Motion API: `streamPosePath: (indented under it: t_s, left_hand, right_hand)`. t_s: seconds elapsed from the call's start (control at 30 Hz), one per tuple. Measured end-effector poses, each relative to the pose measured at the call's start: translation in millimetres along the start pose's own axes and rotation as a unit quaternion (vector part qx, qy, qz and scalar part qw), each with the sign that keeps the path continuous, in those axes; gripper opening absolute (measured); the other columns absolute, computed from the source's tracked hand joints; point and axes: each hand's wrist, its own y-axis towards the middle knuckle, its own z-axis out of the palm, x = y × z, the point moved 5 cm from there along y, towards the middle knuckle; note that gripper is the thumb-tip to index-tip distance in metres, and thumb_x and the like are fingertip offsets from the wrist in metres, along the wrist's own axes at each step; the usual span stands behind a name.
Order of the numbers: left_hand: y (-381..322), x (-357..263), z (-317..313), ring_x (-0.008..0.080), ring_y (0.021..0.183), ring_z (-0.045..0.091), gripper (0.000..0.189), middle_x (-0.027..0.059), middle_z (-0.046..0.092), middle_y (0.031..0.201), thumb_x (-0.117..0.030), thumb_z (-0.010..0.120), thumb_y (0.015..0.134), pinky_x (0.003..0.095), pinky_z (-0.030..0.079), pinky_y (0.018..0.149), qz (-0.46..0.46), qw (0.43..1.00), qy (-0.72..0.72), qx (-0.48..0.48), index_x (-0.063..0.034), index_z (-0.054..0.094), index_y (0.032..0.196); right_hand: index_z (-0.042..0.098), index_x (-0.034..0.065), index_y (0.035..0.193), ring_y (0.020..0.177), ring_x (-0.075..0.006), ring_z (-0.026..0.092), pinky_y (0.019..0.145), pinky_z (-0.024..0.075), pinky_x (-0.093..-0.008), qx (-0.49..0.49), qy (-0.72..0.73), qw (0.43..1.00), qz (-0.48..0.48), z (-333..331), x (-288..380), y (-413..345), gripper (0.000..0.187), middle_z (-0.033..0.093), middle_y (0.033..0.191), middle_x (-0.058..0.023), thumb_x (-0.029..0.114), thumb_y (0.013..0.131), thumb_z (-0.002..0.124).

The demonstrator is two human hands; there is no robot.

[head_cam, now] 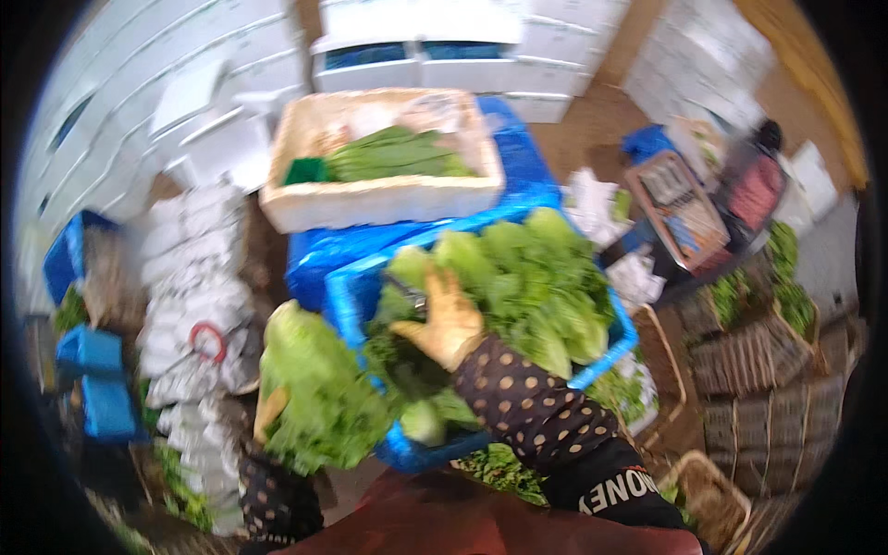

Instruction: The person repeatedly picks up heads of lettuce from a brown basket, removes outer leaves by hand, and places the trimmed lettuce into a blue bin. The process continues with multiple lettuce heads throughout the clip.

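Note:
My left hand (pixel 272 414), in a yellowish glove, holds a large head of leafy lettuce (pixel 322 395) at the left of a blue plastic crate (pixel 338 298). The lettuce hides most of its fingers. My right hand (pixel 447 316), gloved too, is over the crate with thumb and fingers spread. A small dark metal tool (pixel 406 290) shows in the gap beside its thumb; whether the hand grips it I cannot tell. Several lettuce heads (pixel 534 277) lie side by side in the crate's right part. Another lettuce (pixel 427 422) is at its near end, partly under my right forearm.
Beyond the crate, a white foam box (pixel 381 201) with long green leaves (pixel 395 154) stands on blue sheeting (pixel 520 166). White bundles (pixel 198 277) line the left, with a red ring (pixel 207 341) on them. At right are a shallow tray (pixel 676 208) and brown crates (pixel 756 416).

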Motion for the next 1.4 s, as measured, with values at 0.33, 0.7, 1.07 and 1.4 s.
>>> streamPosePath:
  t_s: [0.33,0.7,1.07,1.4]
  left_hand:
    - [167,101,-68,0.0311,0.129,0.058,0.114,0.0226,0.058,0.141,-0.040,0.088,0.080,0.0386,0.048,0.108,-0.135,0.880,0.437,-0.130,-0.0044,0.019,0.163]
    - [150,157,-68,0.0460,0.138,0.046,0.123,0.0308,0.039,0.155,-0.072,0.073,0.077,0.0478,0.043,0.111,0.004,0.648,0.745,-0.157,0.0051,0.024,0.159]
    - [117,131,-32,0.0414,0.151,0.031,0.084,0.0307,0.025,0.164,-0.026,0.069,0.095,0.0491,0.024,0.124,0.208,0.759,0.612,-0.077,0.0030,0.024,0.160]
    - [55,204,9,0.0446,0.128,0.054,0.069,0.0257,0.059,0.137,-0.050,0.062,0.098,0.0555,0.042,0.109,0.410,0.371,0.832,0.038,0.0023,0.055,0.142]
  right_hand:
    - [0.049,0.0108,0.147,0.138,-0.0377,0.049,0.110,0.0458,-0.0419,-0.042,0.056,0.997,-0.042,33,-88,34,0.080,0.044,0.154,-0.0143,0.000,0.073,0.075]
    - [0.053,0.0114,0.145,0.132,-0.0345,0.056,0.104,0.0504,-0.0396,-0.001,0.042,0.995,-0.094,53,-93,33,0.077,0.048,0.156,-0.0088,-0.003,0.071,0.065]
    - [0.050,0.0021,0.146,0.142,-0.0402,0.045,0.116,0.0410,-0.0457,0.039,0.138,0.982,-0.121,45,-84,32,0.075,0.046,0.152,-0.0252,0.020,0.079,0.078]
    - [0.049,0.0004,0.148,0.120,-0.0376,0.064,0.104,0.0505,-0.0441,-0.133,0.530,0.837,0.036,0,-277,-326,0.064,0.064,0.133,-0.0260,0.033,0.095,0.067]
